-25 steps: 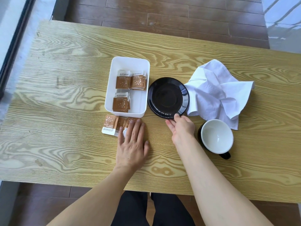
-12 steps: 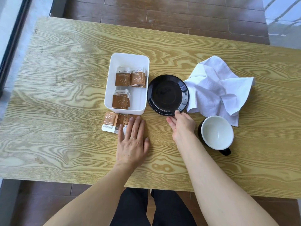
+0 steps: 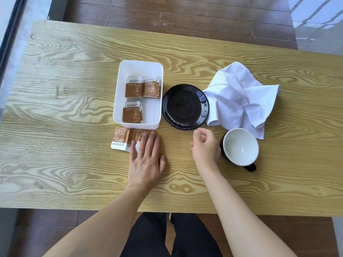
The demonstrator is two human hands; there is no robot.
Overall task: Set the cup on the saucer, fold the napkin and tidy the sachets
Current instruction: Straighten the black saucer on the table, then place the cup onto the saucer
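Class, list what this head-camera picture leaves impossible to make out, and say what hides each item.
- Loose sachets: head view, the count is hidden under the left hand.
- Cup side: covered by the right hand.
- Saucer far edge: napkin overlaps it.
- Sachet small print: too small.

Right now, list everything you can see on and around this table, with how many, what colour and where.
table: one, light wood grain, fills the view
tray: one, white, centre
sachets in the tray: three small stacks, brown and white
loose sachets: a few, brown and white, on the table beside the tray's near end
saucer: one, black, right of the tray, nothing on it
napkin: one, white, crumpled, right of the saucer
cup: one, black outside, white inside, near the napkin
left hand: flat, fingers over the loose sachets
right hand: loosely curled, holding nothing, between saucer and cup
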